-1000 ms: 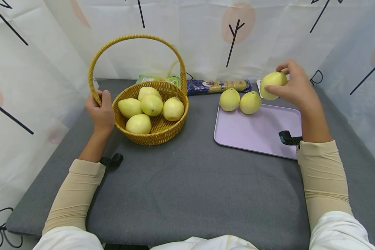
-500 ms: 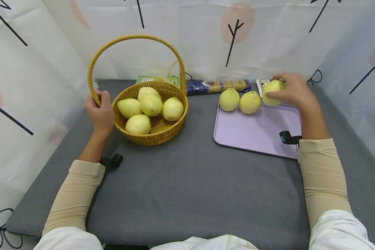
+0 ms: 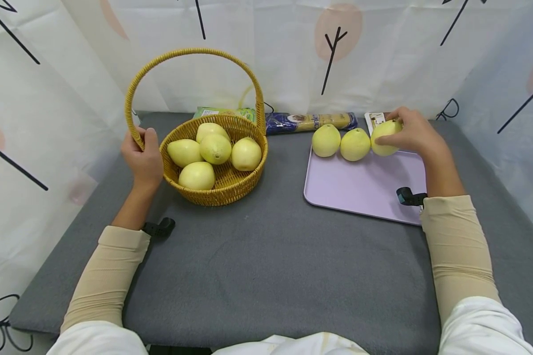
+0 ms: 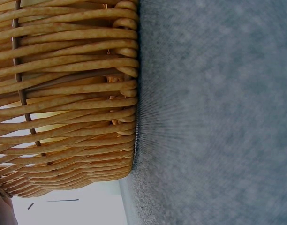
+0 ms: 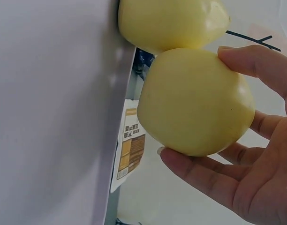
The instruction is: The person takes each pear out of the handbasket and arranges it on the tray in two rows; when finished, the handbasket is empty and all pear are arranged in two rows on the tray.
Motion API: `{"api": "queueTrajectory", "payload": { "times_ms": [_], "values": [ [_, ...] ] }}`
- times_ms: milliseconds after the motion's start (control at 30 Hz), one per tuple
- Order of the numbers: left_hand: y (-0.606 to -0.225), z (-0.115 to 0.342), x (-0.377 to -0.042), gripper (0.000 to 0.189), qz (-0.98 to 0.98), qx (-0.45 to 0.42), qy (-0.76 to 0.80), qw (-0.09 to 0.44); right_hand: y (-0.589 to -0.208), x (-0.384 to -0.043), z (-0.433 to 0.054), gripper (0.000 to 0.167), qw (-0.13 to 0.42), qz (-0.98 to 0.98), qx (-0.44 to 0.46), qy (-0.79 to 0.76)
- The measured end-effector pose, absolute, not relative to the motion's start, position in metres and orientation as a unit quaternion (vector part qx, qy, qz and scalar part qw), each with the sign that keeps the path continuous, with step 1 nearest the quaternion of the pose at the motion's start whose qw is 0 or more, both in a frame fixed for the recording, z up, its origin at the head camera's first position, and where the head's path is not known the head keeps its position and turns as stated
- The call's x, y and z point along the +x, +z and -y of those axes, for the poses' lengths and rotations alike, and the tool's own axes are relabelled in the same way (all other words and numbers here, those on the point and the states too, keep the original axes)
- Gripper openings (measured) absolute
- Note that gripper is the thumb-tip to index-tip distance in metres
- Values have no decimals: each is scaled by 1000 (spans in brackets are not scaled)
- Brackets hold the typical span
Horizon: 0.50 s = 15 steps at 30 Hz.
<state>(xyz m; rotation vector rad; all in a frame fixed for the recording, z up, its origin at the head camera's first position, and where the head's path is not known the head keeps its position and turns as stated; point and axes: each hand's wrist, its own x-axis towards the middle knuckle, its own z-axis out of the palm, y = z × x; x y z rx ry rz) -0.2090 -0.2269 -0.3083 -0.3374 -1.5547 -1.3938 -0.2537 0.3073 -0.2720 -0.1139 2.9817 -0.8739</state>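
Note:
In the head view, my left hand [image 3: 144, 160] grips the handle [image 3: 138, 88] of a yellow wicker basket [image 3: 215, 197]. Several pale yellow-green fruits [image 3: 215, 149], somewhat pear-shaped, lie inside it. My right hand [image 3: 414, 130] holds a similar fruit [image 5: 195, 103] between thumb and fingers, over the back edge of a lilac tray [image 3: 360, 187]. Two more fruits, one at the left [image 3: 326, 141] and one in the middle [image 3: 355, 145], sit along that edge. The held fruit touches the middle one; whether it rests on the tray I cannot tell. Basket weave fills much of the left wrist view.
A blue and gold packet [image 3: 311, 123] lies behind, between basket and tray. A green packet [image 3: 224, 114] is partly hidden by the basket. Behind the held fruit is a white and brown packet [image 5: 130, 147]. Grey cloth [image 3: 266, 261] covers the table; a patterned curtain [image 3: 284, 64] backs it.
My right hand has lowered the held fruit, bringing it down beside the middle fruit at the tray's back edge. The left hand and the basket have stayed put.

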Motion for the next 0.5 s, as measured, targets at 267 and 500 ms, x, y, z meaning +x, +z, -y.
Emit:
{"api": "queueTrajectory", "payload": {
  "times_ms": [267,500],
  "values": [
    [-308,227,-208,30,639,-138,-579,488,-276,-257,-309,75,21,-956,-32,-292],
    [-307,227,-208,28,644,-141,-572,488,-281,-258,-312,77,25,-955,-26,-294]
  ]
}}
